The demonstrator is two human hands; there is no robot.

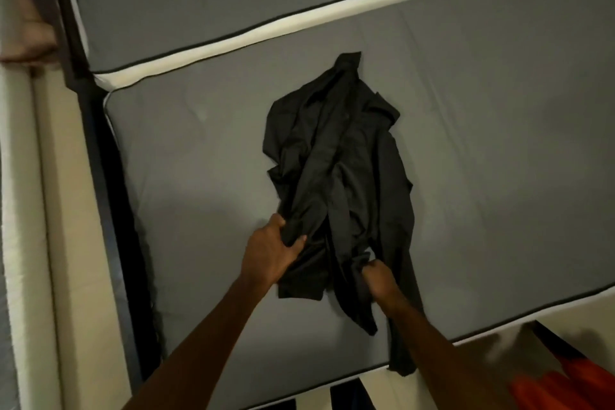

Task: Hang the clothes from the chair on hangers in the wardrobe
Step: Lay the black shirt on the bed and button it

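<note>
So far I judge the hanging barely begun: my left hand (273, 245) and right hand (377, 278) both clutch a crumpled black shirt (336, 176) lying mid-mattress (186, 150) toward its near edge, no hanger or wardrobe visible.

Garment (339, 170) on mattress (186, 160), hands (269, 250) at near edge.

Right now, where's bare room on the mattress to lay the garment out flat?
Bare grey mattress lies left of the black garment, up to the dark edge, and right of it toward the piped edge. Crowded at the near edge, where the left hand and right hand grip the crumpled cloth.
</note>
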